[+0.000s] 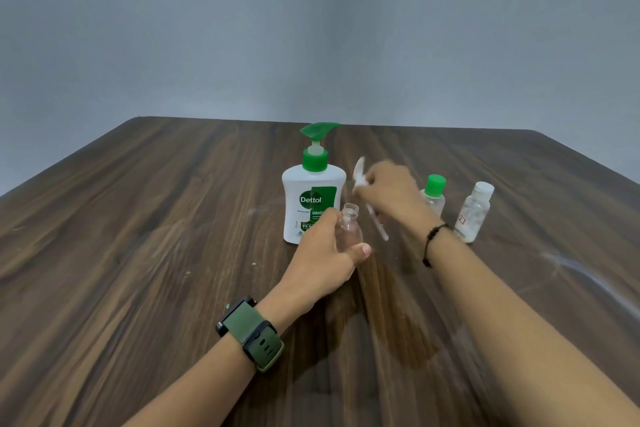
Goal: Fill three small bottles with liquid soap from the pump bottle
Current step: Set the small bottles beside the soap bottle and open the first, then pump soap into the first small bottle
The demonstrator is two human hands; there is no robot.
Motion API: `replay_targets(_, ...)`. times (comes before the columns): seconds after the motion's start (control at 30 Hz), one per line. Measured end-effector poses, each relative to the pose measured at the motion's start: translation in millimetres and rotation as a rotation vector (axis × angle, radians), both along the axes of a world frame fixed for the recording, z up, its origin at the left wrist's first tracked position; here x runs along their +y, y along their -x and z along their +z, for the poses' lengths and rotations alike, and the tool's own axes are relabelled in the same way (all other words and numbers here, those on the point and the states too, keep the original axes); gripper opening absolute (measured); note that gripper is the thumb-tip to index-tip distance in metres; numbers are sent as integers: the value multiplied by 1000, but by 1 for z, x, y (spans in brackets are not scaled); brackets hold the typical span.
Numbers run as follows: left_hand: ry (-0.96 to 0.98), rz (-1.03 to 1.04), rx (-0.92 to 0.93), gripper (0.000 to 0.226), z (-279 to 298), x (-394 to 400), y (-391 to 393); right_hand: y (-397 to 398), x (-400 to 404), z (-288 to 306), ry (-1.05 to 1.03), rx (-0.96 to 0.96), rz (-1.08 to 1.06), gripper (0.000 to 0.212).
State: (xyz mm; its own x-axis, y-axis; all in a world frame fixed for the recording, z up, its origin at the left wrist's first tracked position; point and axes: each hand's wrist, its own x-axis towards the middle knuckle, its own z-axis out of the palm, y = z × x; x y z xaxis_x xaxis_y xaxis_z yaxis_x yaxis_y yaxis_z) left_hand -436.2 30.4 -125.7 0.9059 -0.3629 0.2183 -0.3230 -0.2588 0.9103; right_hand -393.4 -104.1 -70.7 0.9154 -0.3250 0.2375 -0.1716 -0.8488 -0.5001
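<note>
a: where is the work on the table point(138, 218)?

b: just past the middle, nearer the far edge than the near one. the pump bottle point(313, 196) stands upright there, white with a green pump head, well clear of every edge.

a: and the hands?

b: the left hand point(323, 255) grips a small open bottle point(349, 229), clear and uncapped, fingers and thumb curled round its body, just in front of the pump bottle and to its right. the right hand point(389, 194) is raised beside it, fingers closed on a white spray top point(362, 180) whose thin tube point(377, 224) hangs down near the open neck. that hand is blurred.

a: the other small ones?

b: a green-capped bottle point(434, 192) stands just behind the right wrist, and a white-capped bottle point(474, 211) stands just beside it, toward the right edge, yet well short of it.

a: free room?

b: the left half of the surface is bare wood out to the far left corner, and the near strip holds only the two forearms. pale smears mark the wood near the right edge.
</note>
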Motion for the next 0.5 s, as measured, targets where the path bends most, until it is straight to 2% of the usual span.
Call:
replay_targets(0.07, -1, 10, -14, 23, 0, 4, 0, -3, 7, -20, 117, 108, 50, 24)
replay_targets(0.2, -12, 35, -14, 25, 0, 14, 0, -2, 6, -34, 287, 122, 56, 21)
replay_targets(0.27, 2, 49, -8, 25, 1, 20, -2, 2, 5, -25, 398, 74, 41, 21)
replay_targets(0.3, 7, 57, -4, 25, 1, 23, -3, 4, 5, -17, 404, -12, 33, 20)
replay_targets(0.37, 11, 75, 8, 26, 2, 29, -5, 14, 8, 6, 187, -262, 48, 23)
replay_targets(0.43, 27, 83, 20, 26, 4, 33, -5, 26, 19, 28, -187, -508, 145, 24)
replay_targets(0.5, 50, 98, 11, 28, 7, 36, -4, 35, 34, 41, -351, -591, 197, 30)
